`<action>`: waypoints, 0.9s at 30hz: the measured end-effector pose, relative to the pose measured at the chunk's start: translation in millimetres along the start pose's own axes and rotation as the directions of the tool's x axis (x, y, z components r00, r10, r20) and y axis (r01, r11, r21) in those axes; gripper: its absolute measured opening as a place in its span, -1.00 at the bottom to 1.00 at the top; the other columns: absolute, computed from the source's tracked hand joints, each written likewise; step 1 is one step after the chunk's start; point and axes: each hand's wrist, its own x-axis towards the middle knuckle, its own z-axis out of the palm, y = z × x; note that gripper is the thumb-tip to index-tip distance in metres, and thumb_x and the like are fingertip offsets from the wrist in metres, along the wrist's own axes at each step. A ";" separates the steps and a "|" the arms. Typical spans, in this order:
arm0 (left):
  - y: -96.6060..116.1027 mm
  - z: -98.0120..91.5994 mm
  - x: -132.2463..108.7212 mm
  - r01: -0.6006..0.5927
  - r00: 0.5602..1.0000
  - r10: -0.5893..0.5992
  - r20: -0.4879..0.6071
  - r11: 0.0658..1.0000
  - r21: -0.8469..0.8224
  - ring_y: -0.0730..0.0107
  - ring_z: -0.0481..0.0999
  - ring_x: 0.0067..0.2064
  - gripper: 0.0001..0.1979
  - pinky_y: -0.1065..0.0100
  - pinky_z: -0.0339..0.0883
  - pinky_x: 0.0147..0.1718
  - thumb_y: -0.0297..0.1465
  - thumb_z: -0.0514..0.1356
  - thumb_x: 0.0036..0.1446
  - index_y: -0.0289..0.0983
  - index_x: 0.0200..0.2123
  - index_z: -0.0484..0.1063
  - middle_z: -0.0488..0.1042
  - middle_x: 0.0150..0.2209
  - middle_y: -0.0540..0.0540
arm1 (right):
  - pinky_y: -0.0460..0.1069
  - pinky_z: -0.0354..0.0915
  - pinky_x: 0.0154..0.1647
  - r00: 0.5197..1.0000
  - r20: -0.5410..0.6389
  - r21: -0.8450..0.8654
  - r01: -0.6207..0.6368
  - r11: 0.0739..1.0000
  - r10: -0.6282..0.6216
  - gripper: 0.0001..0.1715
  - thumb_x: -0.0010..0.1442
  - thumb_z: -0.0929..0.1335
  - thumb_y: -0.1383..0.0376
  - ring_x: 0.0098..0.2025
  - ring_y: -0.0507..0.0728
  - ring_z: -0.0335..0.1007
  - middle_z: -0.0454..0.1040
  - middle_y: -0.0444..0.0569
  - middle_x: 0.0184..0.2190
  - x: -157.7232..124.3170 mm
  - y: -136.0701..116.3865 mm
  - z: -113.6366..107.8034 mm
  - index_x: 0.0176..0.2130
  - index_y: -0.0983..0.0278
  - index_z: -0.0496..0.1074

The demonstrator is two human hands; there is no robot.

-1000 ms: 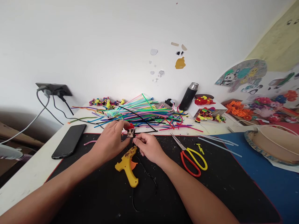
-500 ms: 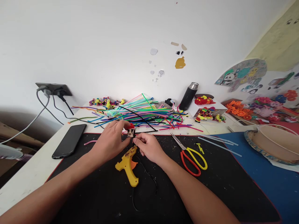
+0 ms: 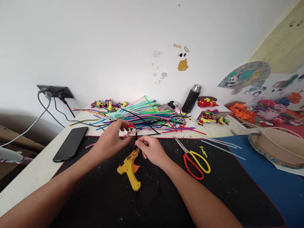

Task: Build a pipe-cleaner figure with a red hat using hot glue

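My left hand (image 3: 111,141) pinches a small figure head (image 3: 130,130) with a red cap and a painted face, held just above the black mat (image 3: 95,196). My right hand (image 3: 152,150) is closed on a thin black pipe cleaner (image 3: 136,138) that stands up right beside the head. Directly below both hands lies a yellow glue gun (image 3: 129,169) on its side, its black cord (image 3: 147,177) looping toward me. A big heap of coloured pipe cleaners (image 3: 144,115) lies just behind the hands.
Red and yellow scissors (image 3: 196,160) lie right of my right hand. A black phone (image 3: 70,147) rests at the left, cables and a wall socket (image 3: 55,91) behind it. A black flask (image 3: 192,98), finished figures (image 3: 210,116) and a blue mat (image 3: 273,183) occupy the right.
My left hand has lifted the figure head slightly up and to the left. The right hand has stayed almost where it was.
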 end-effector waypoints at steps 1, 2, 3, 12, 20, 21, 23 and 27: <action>-1.5 -2.5 2.4 0.064 0.998 -0.062 0.016 0.992 -0.110 0.09 0.52 -0.06 -0.65 0.09 0.40 -0.08 -0.21 0.28 0.12 -0.20 -0.06 0.35 0.51 -0.11 -0.13 | -0.11 0.06 -0.65 1.000 -0.002 -0.002 -0.002 1.000 0.002 -0.80 0.33 0.38 0.19 -0.69 -0.05 0.17 0.32 -0.26 -0.59 0.0 0.0 -0.1 -0.30 0.25 0.42; -2.9 -4.7 4.5 0.130 0.991 -0.123 0.045 0.964 -0.232 0.11 0.53 -0.07 -0.62 0.12 0.42 -0.11 -0.16 0.31 0.10 -0.19 -0.07 0.35 0.52 -0.12 -0.11 | -0.11 0.06 -0.65 1.000 0.000 -0.004 -0.005 1.000 0.005 -0.80 0.32 0.38 0.18 -0.69 -0.05 0.17 0.33 -0.26 -0.59 -0.1 0.0 0.0 -0.30 0.25 0.42; -4.0 -6.5 6.2 0.191 0.982 -0.172 0.084 0.917 -0.351 0.13 0.54 -0.08 -0.59 0.14 0.43 -0.12 -0.13 0.34 0.08 -0.18 -0.08 0.34 0.52 -0.13 -0.09 | -0.11 0.06 -0.65 1.000 0.003 -0.007 -0.008 1.000 0.008 -0.80 0.32 0.39 0.18 -0.69 -0.05 0.17 0.33 -0.26 -0.59 -0.3 0.0 0.1 -0.30 0.25 0.42; 3.5 -6.6 6.6 0.421 0.907 -0.257 0.334 0.579 -0.698 0.05 0.61 0.00 -0.46 0.18 0.52 -0.18 -0.13 0.50 -0.05 -0.19 -0.09 0.37 0.62 -0.07 -0.17 | -0.11 0.05 -0.62 0.996 0.084 -0.101 -0.028 0.994 0.036 -0.79 0.37 0.37 0.19 -0.69 -0.03 0.16 0.26 -0.28 -0.69 -2.1 1.6 0.7 -0.30 0.25 0.45; 1.9 -6.9 5.4 0.472 0.881 -0.229 0.415 0.502 -0.725 0.15 0.65 -0.08 -0.45 0.17 0.53 -0.11 -0.16 0.50 -0.01 -0.20 -0.06 0.36 0.66 -0.14 -0.15 | -0.11 0.07 -0.61 0.994 0.098 -0.112 -0.045 0.993 0.056 -0.81 0.37 0.38 0.24 -0.69 -0.03 0.15 0.27 -0.29 -0.70 -3.7 -1.5 1.5 -0.31 0.25 0.44; 1.4 -6.9 5.3 0.471 0.881 -0.223 0.418 0.506 -0.723 0.16 0.66 -0.10 -0.46 0.16 0.52 -0.08 -0.17 0.50 0.00 -0.20 -0.05 0.36 0.66 -0.17 -0.14 | -0.11 0.07 -0.60 0.994 0.098 -0.113 -0.042 0.993 0.053 -0.81 0.37 0.38 0.23 -0.69 -0.03 0.15 0.27 -0.29 -0.70 -3.9 -1.6 1.5 -0.31 0.25 0.44; 1.0 -6.8 5.1 0.469 0.881 -0.224 0.416 0.514 -0.718 0.15 0.66 -0.11 -0.47 0.11 0.51 -0.02 -0.17 0.49 0.01 -0.19 -0.06 0.36 0.66 -0.21 -0.12 | -0.11 0.08 -0.60 0.994 0.097 -0.115 -0.038 0.993 0.049 -0.81 0.36 0.39 0.22 -0.69 -0.04 0.15 0.28 -0.29 -0.70 -4.0 -1.6 1.3 -0.30 0.25 0.45; 1.6 -6.6 4.0 0.474 0.878 -0.214 0.428 0.521 -0.710 0.11 0.66 -0.07 -0.50 0.05 0.48 0.05 -0.16 0.49 0.02 -0.18 -0.09 0.37 0.65 -0.19 -0.11 | -0.10 0.08 -0.60 0.995 0.091 -0.093 -0.036 0.995 0.044 -0.82 0.35 0.41 0.21 -0.69 -0.04 0.14 0.28 -0.30 -0.69 -3.3 -2.0 0.9 -0.28 0.25 0.45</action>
